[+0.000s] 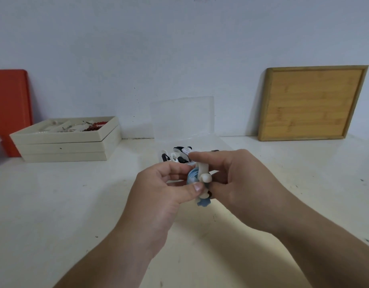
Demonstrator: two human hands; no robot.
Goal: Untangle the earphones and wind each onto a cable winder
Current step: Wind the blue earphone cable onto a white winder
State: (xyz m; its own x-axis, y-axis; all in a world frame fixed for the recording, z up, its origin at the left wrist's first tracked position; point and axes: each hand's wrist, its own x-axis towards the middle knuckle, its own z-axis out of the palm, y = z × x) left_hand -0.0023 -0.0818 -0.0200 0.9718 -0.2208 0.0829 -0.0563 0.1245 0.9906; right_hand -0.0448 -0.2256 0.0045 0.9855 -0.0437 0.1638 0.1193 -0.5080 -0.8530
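1. The left hand [169,183] and the right hand [237,175] meet above the white counter [54,204], both holding one small bundle between them.
2. The bundle is a white cable winder [202,173] with light blue earphone cable [192,177] wrapped round it; a blurred blue end [204,202] hangs just below the left thumb.
3. The left hand pinches the bundle, its thumb pressed on the lower side and its fingers curled over the upper side.
4. The right hand has its fingers curled round the winder from the other side, with a fingertip at the winder's top.
5. Just beyond the hands lie black and white earphones and winders [180,154], in front of a clear plastic box [182,117]; whether they sit inside it is unclear.
6. Far left of the left hand stand stacked cream trays [65,146] and an orange board [11,104].
7. Far right of the right hand a wooden board [310,102] leans on the wall.
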